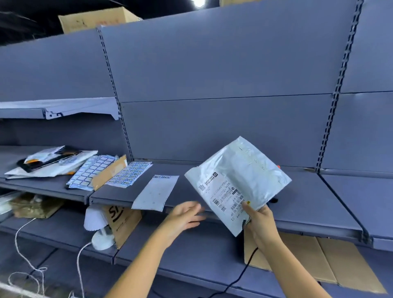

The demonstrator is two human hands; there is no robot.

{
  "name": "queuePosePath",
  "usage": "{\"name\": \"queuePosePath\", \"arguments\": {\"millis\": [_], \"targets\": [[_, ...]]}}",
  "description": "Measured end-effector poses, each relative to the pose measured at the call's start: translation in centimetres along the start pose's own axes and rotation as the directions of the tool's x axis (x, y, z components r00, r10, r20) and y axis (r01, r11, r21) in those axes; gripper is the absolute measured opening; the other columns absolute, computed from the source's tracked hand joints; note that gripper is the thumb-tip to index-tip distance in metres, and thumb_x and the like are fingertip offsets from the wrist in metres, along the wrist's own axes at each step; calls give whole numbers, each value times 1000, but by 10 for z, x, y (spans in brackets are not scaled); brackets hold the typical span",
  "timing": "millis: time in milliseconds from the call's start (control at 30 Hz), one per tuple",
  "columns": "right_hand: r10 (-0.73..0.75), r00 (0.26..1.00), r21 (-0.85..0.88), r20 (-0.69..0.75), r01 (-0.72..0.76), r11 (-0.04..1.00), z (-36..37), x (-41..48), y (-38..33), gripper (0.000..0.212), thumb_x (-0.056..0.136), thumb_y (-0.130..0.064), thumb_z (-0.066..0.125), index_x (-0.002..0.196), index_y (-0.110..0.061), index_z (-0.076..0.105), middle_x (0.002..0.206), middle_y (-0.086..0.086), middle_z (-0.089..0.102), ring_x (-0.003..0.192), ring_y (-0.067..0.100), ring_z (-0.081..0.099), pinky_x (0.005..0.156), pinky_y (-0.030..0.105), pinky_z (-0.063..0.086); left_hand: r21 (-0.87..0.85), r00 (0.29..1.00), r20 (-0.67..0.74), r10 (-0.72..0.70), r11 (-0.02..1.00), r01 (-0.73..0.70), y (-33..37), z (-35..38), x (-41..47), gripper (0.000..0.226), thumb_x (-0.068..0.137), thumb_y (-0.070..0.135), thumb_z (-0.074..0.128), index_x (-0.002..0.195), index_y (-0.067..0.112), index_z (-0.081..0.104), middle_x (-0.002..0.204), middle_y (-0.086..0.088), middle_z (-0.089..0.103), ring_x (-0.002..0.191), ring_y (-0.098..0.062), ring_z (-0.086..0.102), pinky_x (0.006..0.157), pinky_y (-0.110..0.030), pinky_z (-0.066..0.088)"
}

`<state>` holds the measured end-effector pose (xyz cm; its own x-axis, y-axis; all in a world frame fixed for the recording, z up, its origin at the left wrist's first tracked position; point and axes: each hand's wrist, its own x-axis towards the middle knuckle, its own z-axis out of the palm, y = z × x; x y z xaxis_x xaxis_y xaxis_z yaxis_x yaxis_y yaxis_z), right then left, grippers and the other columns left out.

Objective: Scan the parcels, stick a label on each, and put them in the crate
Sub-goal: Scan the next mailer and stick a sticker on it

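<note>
One parcel [240,176] in right hand [260,221]

Dim bluish light; ceiling lamp [199,2] glares (top edge); edges bowed, slightly soft.

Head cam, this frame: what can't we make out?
- Crate: nowhere in the head view.
- Label print on the parcel: head view, too small and tilted to read.
- What the black cable runs to: hidden behind the parcel and the right hand.
- Print on the sticker sheets: too small.
- Left hand: fingertips slightly blurred.
</note>
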<state>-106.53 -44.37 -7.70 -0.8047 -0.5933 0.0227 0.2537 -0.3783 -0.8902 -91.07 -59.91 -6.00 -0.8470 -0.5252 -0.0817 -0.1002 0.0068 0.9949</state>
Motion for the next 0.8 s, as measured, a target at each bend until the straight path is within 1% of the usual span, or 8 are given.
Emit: {"name": "queuePosePath", "arguments": {"millis": [100,267,367,467,533,600,700,800], "targets": [[-15,1000,16,-13,15,1000,11,21,12,19,92,3,53,103,-11,63,99,5,73,87,21,67,70,38,54,-93,999,10,48,995,-47,6,16,40,19,95,15,53,111,8,59,108,-11,69,97,-27,67,88,-40,53],[-6,998,-4,-66,6,1000,20,49,25,19,91,4,55,103,-10,63,103,8,72,90,22,67,78,42,52,-229,997,-79,11,973,-29,1,15,87,10,92,2,53,95,7,62,88,-4,73,80,-17,70,64,-26,55],[-44,995,-8,-86,43,999,31,82,23,22,90,8,53,103,-8,62,96,5,74,84,18,69,73,31,56,-252,1000,-6,31,967,-31,0,3,123,11,92,0,52,98,5,60,83,-2,74,73,-14,70,60,-24,55],[-46,995,-52,-85,42,998,34,108,13,23,91,9,50,103,-7,61,98,9,71,88,25,65,79,39,52,-347,995,94,26,938,8,11,-11,146,19,90,10,54,108,4,58,90,-9,74,76,-21,71,68,-32,59],[-38,998,-143,-45,32,989,31,120,0,25,91,10,49,104,-8,61,104,13,69,94,29,64,89,46,49,-479,987,161,-11,873,88,19,-34,159,34,89,31,52,113,9,60,103,-13,71,88,-28,69,84,-43,55],[-2,1000,-261,31,11,965,23,128,-22,26,91,11,50,105,-7,62,107,13,70,93,26,67,90,43,53,-545,975,215,-60,821,171,31,-64,174,50,90,49,44,112,8,63,109,-14,68,96,-31,64,91,-47,48],[90,985,-518,147,-1,856,17,136,-58,22,90,9,54,99,-10,63,93,4,72,83,15,69,77,26,56,-406,965,241,-103,892,197,43,-91,199,58,92,54,35,115,8,60,109,-7,67,94,-27,63,77,-40,51],[230,955,-746,187,-14,666,21,146,-75,19,90,3,58,97,-13,64,93,1,73,86,14,68,77,23,53,-302,937,327,-125,925,229,37,-86,208,43,87,47,51,113,14,63,107,-6,68,90,-24,67,73,-37,56]]}}
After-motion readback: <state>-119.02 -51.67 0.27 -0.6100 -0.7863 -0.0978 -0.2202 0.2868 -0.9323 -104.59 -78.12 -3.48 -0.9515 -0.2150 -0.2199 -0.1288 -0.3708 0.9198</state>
